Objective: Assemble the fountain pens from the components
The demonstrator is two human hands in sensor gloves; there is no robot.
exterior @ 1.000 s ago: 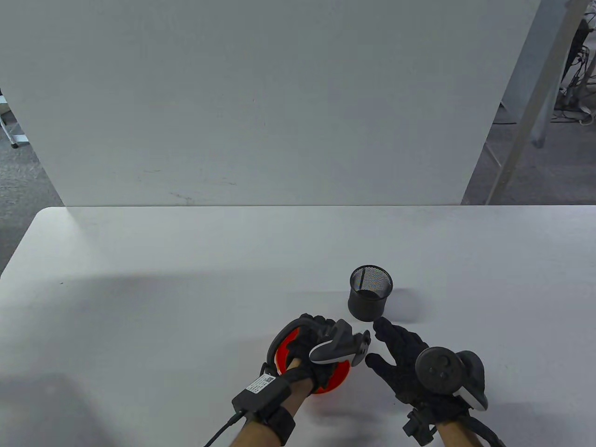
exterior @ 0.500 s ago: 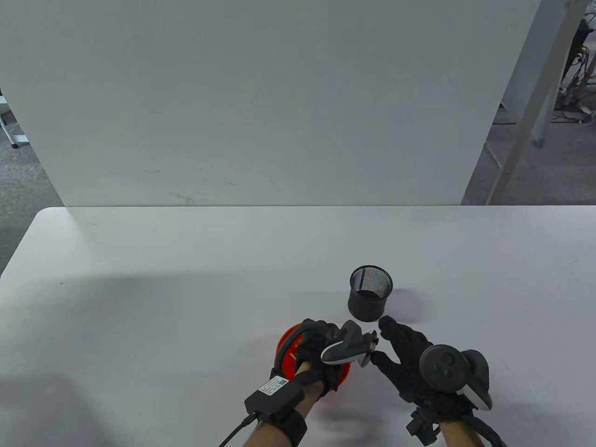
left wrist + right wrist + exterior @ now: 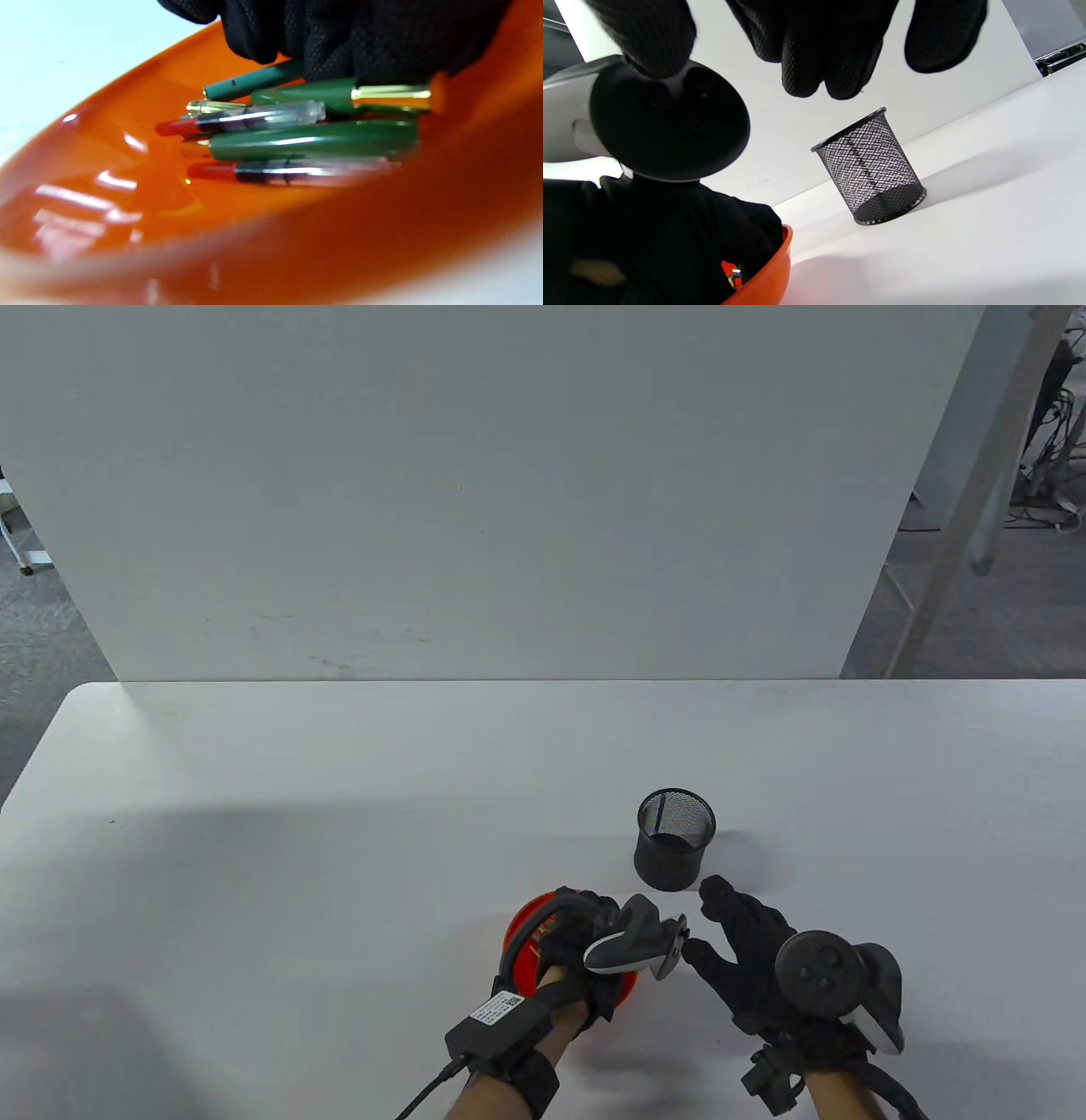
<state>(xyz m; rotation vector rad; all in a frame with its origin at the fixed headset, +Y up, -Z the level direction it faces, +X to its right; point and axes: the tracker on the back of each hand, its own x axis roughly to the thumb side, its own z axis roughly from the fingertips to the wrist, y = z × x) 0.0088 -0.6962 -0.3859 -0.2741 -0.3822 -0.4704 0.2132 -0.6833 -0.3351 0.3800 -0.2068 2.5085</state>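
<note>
An orange bowl (image 3: 519, 925) sits at the near middle of the table. In the left wrist view, the bowl (image 3: 106, 169) holds pen parts: a green barrel (image 3: 314, 144), two clear ink tubes with red ends (image 3: 254, 118), a green cap with a gold band (image 3: 322, 94) and a teal piece (image 3: 250, 81). My left hand (image 3: 585, 931) reaches into the bowl, and its fingers (image 3: 331, 46) rest on the teal piece and the cap. Whether they grip a part is hidden. My right hand (image 3: 711, 929) hovers just right of the bowl, fingers spread and empty.
A black mesh pen cup (image 3: 672, 857) stands upright just beyond the hands; it also shows in the right wrist view (image 3: 871, 169). A white board stands along the table's far edge. The left hand's tracker (image 3: 666, 123) sits close to my right hand.
My left hand has shifted slightly right over the bowl. My right hand has drifted a little right and back, still spread.
</note>
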